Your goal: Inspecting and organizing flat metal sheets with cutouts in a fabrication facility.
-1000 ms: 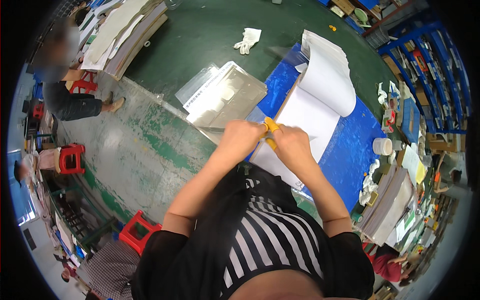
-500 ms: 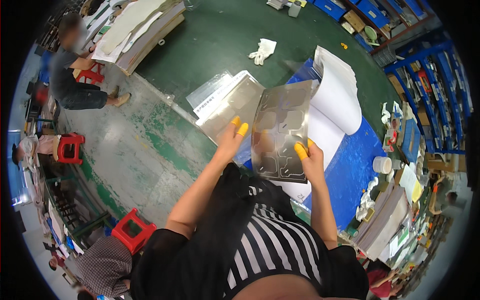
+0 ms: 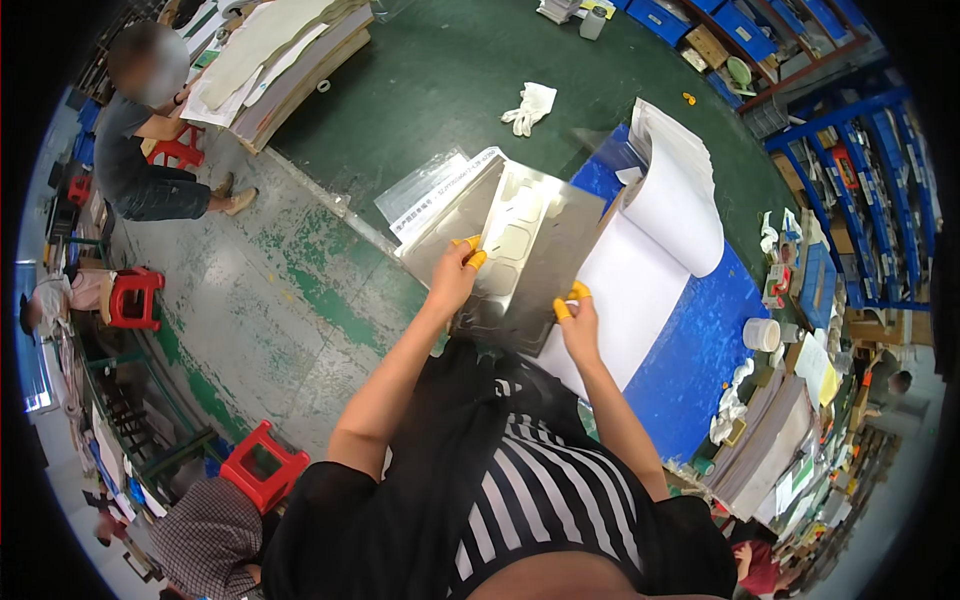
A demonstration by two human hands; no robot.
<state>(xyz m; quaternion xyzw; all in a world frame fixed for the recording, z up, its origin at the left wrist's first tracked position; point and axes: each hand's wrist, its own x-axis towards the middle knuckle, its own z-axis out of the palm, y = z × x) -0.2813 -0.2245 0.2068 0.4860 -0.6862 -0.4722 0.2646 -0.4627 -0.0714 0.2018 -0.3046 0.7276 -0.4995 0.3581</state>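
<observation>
A thin, shiny metal sheet (image 3: 540,250) with rounded cut-out shapes hangs tilted between my hands. My left hand (image 3: 455,278) pinches its left edge, with yellow finger covers on the fingertips. My right hand (image 3: 578,325), in the same kind of covers, closes on its lower right edge. Partly hidden behind it, another metal sheet (image 3: 425,248) lies by a printed paper strip (image 3: 440,195) and clear plastic (image 3: 415,187). Right of the held sheet, white paper (image 3: 640,280) lies on a blue board (image 3: 700,340), its far part curled over (image 3: 680,190).
A white glove (image 3: 528,108) lies on the green table (image 3: 430,90). Stacked large sheets (image 3: 300,75) sit at the far left, near a seated person (image 3: 150,140). At right stand a white tub (image 3: 762,334), crumpled cloths (image 3: 735,400) and blue shelving (image 3: 860,190). Red stools (image 3: 265,465) stand at left.
The metal sheet has shifted left and tilted, its top leaning right. My right hand has moved left and slightly down with it; my left hand now grips its left edge.
</observation>
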